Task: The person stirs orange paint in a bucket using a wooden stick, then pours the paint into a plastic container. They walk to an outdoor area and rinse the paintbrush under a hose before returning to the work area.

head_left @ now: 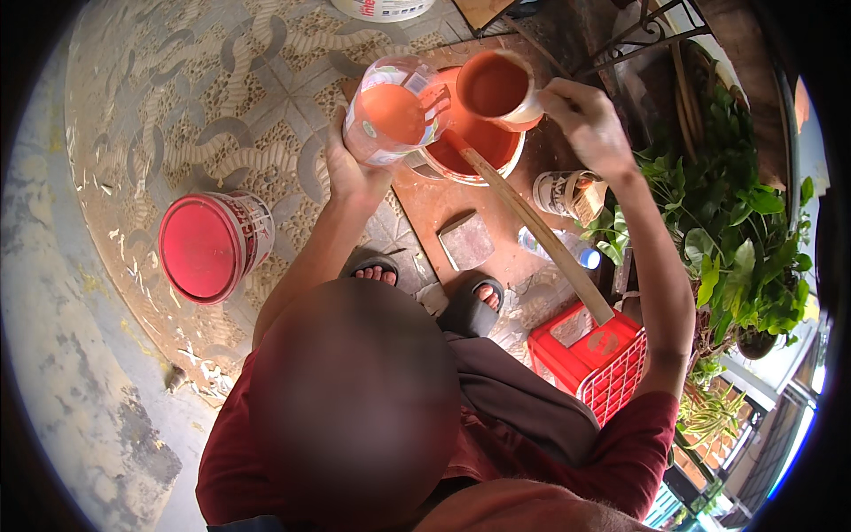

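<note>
My left hand (353,173) is wrapped round a clear plastic container (356,135) with orange paint in it and orange smears on its inner wall. In my right hand (589,129) is a cup (526,111), tilted and coated with orange paint inside; how the fingers grip it is partly hidden. Both vessels are held over or beside an open bucket (496,175) of orange paint, the cup above its far right part and the container at its left rim. A wooden stick (541,235) stands in the bucket and slants out toward me.
A lidded red-topped bucket (200,248) stands at left. Right of the paint bucket are a small tub (557,193), a plastic bottle (567,248) and leafy plants (740,222). A brick-like block (467,241) lies near my feet, and a red stool (589,350) is at my right.
</note>
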`<action>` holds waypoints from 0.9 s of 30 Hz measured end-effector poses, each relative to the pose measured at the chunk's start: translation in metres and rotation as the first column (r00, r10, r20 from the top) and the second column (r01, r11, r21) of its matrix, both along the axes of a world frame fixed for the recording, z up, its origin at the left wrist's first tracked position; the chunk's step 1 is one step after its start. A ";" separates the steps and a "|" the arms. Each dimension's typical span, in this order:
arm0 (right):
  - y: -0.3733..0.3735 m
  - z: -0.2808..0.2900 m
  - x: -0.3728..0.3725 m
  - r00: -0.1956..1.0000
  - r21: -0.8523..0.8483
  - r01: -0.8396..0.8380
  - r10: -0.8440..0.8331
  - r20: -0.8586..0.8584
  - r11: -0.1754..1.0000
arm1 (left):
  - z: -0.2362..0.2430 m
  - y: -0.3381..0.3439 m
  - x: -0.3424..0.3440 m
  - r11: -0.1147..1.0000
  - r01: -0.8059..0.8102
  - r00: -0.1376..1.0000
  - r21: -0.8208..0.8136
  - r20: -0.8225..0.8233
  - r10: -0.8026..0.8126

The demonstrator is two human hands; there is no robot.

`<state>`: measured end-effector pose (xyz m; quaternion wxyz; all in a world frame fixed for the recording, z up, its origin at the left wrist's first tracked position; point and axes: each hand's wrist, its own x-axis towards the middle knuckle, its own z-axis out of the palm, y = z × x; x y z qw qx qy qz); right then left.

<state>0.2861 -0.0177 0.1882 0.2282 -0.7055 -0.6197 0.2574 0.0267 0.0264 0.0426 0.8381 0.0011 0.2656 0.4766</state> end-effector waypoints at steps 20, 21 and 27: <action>0.002 -0.054 -0.060 0.372 -0.207 -0.450 0.393 0.841 0.868 | -0.002 0.004 -0.005 1.000 -0.012 0.999 0.008 0.040 0.011; 0.003 -0.051 -0.063 0.367 -0.227 -0.449 0.409 0.836 0.864 | -0.001 0.004 -0.005 1.000 -0.013 0.999 0.011 0.035 0.013; 0.001 -0.029 -0.068 0.386 -0.102 -0.512 0.335 0.859 0.853 | -0.005 0.006 -0.008 1.000 -0.019 0.998 0.013 0.064 0.018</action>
